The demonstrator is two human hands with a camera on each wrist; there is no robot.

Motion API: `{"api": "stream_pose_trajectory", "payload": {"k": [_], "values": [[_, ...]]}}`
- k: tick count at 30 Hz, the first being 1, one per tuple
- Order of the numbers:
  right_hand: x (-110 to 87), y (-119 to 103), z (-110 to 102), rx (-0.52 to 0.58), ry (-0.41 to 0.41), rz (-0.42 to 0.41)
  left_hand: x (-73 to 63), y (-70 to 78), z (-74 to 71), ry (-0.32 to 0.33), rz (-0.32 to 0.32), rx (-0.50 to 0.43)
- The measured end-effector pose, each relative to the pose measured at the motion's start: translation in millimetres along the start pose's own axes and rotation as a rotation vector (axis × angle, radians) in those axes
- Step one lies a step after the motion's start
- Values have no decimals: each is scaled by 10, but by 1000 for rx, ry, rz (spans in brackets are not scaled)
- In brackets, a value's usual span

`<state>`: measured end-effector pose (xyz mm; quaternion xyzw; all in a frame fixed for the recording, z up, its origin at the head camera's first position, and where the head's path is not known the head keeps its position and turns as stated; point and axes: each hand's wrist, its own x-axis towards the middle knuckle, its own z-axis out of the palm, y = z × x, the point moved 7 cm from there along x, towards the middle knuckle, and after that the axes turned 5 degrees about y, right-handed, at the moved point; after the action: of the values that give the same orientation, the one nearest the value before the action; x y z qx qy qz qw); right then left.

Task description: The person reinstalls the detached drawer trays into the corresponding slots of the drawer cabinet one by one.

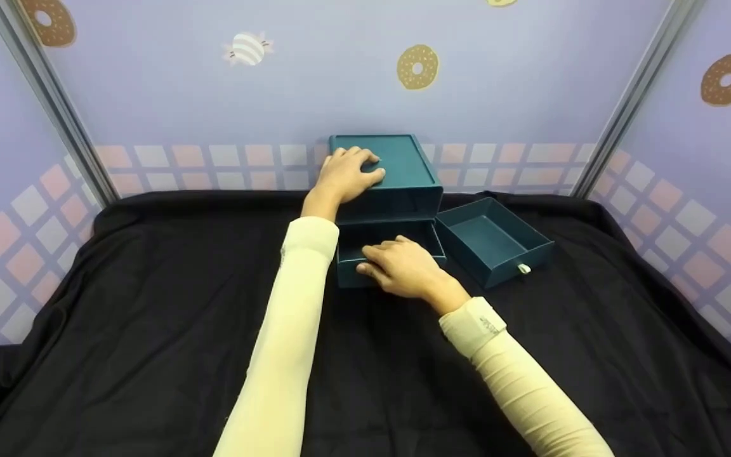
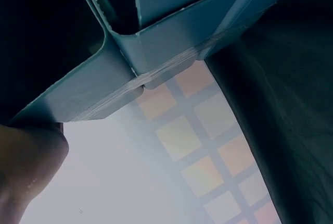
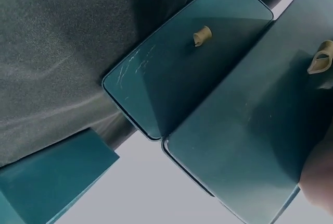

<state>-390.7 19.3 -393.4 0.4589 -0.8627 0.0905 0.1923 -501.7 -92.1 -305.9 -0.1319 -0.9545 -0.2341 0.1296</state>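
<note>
Fingers of the left hand point(image 1: 346, 174): resting loosely on the flat top of the cabinet point(image 1: 403, 160), thumb standing apart, gripping nothing.
Fingers of the right hand point(image 1: 403, 266): bending over the front rim of the pulled-out drawer point(image 1: 350, 274), with the thumb pressing outside; they are pinching that rim.
Cabinet: standing near the patterned wall point(image 1: 334, 95), smooth and teal, a thin raised lip framing its top, rounded corners edging its stacked tiers.
Pulled-out drawer: jutting out below the top tier, lying directly under the right fingers; its shallow inside is falling into shadow, and a pale looped tab point(image 3: 313, 66) is sticking out from its front.
Upper slot point(image 2: 47, 36): gaping dark in the left wrist view.
Lower drawer point(image 3: 171, 78): sitting flush, its face showing pale scratches and a second looped tab point(image 3: 202, 36).
Loose drawer point(image 1: 506, 272): lying askew just beside the cabinet, apart from the right fingers, showing thin straight walls and a stubby cream tab point(image 1: 523, 268).
Table point(image 1: 150, 381): wearing matte black cloth point(image 1: 169, 285), softly creasing.
Sleeves point(image 1: 283, 317): covering both forearms in pale fabric, wrinkling along the right one.
</note>
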Motion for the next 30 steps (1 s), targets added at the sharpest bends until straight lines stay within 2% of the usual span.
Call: {"api": "stream_pose_trajectory", "payload": {"k": [12,20,30], "values": [[38,72,6,-5,10,31,6,23,3,-2,11,-11],[103,44,57,17,15,31,-40,-57,-24,9,-6,5],[125,171,36,33,-8,84,0,16,-11,-13,11,-5]]}}
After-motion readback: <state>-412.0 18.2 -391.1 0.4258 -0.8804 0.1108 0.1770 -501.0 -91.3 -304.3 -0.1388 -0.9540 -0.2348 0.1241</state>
